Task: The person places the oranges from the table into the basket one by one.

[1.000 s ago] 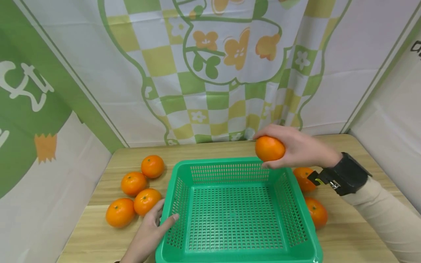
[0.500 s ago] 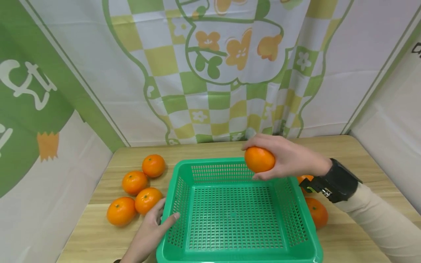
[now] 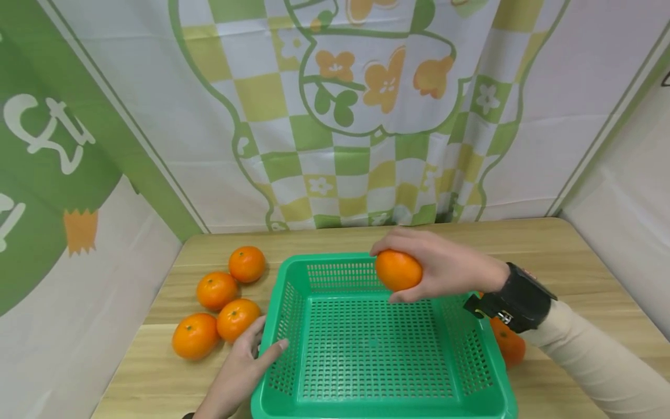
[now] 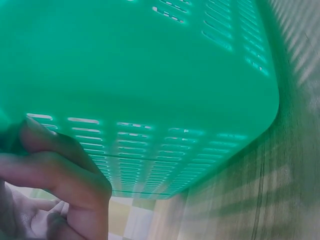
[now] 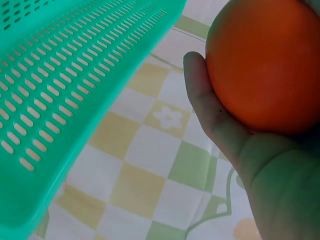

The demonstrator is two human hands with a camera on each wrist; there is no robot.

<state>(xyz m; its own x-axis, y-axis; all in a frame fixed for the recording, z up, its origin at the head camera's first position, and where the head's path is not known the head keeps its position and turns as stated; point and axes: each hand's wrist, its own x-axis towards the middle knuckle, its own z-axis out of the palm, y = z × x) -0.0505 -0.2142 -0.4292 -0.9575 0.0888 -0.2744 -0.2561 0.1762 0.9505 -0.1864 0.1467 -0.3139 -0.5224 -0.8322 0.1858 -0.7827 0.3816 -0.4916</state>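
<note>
My right hand point(image 3: 439, 265) grips a mandarin orange point(image 3: 399, 271) over the far side of a green plastic basket point(image 3: 374, 355), toward its right end. The right wrist view has that orange point(image 5: 267, 65) large against the palm, the thumb lying along it and the basket wall point(image 5: 65, 100) to its left. At the basket's left wall, my left hand point(image 3: 235, 366) holds the rim, thumb over the inner side and fingers outside. Curled fingers point(image 4: 75, 175) show against the slotted outer wall in the left wrist view. The visible basket floor is bare.
Several mandarin oranges point(image 3: 217, 290) lie in a cluster on the wooden table point(image 3: 167, 291) left of the basket. Another orange point(image 3: 510, 347) sits beyond the right wall, partly hidden by the right wrist's black strap point(image 3: 523, 297). A patterned curtain point(image 3: 350, 169) hangs behind the table.
The right hand has carried its orange leftward and lower, from the basket's far right corner to over its far side. The left hand keeps its hold on the rim.
</note>
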